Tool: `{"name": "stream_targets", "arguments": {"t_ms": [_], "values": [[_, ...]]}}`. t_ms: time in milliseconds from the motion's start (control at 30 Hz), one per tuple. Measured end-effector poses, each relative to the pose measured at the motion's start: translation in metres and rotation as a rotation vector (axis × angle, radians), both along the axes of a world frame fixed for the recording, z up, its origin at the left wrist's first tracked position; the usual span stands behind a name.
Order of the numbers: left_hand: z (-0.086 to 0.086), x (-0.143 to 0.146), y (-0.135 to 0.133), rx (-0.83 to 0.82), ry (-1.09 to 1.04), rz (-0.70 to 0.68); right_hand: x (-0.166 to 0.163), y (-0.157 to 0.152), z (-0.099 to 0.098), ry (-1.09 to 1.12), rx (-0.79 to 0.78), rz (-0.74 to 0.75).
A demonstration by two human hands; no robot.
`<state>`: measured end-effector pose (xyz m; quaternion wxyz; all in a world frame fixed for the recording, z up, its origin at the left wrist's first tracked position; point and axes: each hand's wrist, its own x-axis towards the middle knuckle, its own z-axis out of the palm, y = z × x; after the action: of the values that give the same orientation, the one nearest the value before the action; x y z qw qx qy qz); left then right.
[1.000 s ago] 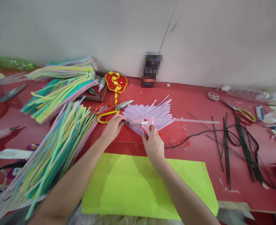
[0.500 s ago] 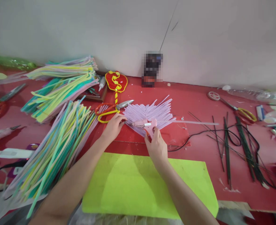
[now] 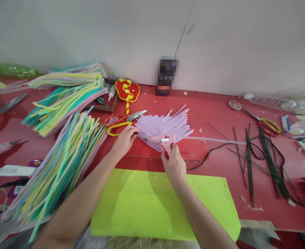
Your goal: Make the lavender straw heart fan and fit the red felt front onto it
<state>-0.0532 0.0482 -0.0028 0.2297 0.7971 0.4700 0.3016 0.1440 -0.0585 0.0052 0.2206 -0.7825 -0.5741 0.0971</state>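
The pink glue gun [image 3: 159, 139] sits low over the lilac strip fan [image 3: 165, 124] in the middle of the red table [image 3: 214, 110]. It looks like light, rigid plastic, best held by the grip, away from the hot tip. The right hand [image 3: 174, 165] is wrapped around that grip. The left hand [image 3: 125, 138] grips nothing, its fingertips pressing the fan's left edge. The strips look flimsy and bendy. The trigger finger and nozzle tip are hard to make out.

pink glue gun [image 3: 160, 139], lilac strip fan [image 3: 165, 125], lime-green sheet [image 3: 142, 204], red table [image 3: 214, 110].

pixelated dark object [image 3: 166, 76] at wall, glue gun handle [image 3: 168, 149] hidden by right hand [image 3: 175, 165]
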Motion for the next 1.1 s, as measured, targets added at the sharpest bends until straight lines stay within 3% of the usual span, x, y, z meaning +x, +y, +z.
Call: {"name": "stream_targets", "arguments": {"t_ms": [1100], "values": [[0.000,0.001,-0.002,0.014,0.021,-0.014,0.002,-0.011,0.002,-0.060,-0.006,-0.064]]}}
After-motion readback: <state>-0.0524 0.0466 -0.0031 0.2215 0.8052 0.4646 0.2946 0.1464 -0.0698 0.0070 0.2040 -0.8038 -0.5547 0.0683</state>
